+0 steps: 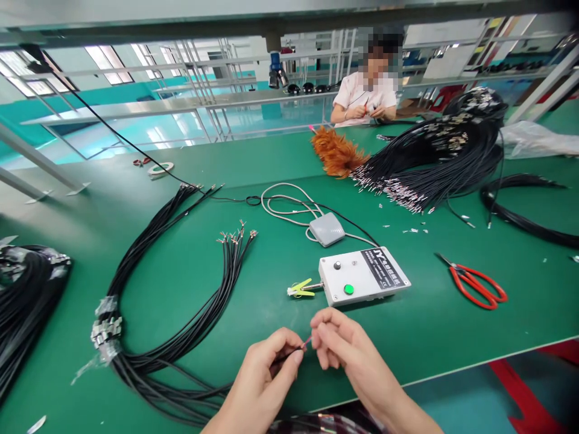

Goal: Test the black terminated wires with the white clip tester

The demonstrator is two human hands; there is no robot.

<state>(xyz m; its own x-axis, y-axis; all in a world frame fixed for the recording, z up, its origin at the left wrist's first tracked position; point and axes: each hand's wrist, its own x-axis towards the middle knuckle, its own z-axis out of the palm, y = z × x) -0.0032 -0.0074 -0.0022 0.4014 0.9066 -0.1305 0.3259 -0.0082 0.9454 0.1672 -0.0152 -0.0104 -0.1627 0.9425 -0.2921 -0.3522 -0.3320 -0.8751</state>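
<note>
My left hand (pixel 275 367) is closed in a pinch around the end of a black cable (pixel 289 355). Thin pinkish inner wires (pixel 308 341) stick out past its fingertips. My right hand (pixel 337 340) meets the wire tips with curled fingers and thumb drawn together; what lies between them is hidden. Just beyond the hands sits a white control box (pixel 364 277) with a green button, a knob and a yellow-green clip (pixel 301 289) on its left side. To the left, a looped bundle of black cables (pixel 149 355) with stripped ends lies on the green table (pixel 271 289).
Red-handled scissors (pixel 477 286) lie at right. Behind the box are a grey pedal (pixel 326 229) and its cord. A large cable pile (pixel 434 150) and an orange feather duster (pixel 337 150) lie farther back. Another cable bundle (pixel 31 301) is far left. A co-worker (pixel 366 96) sits opposite.
</note>
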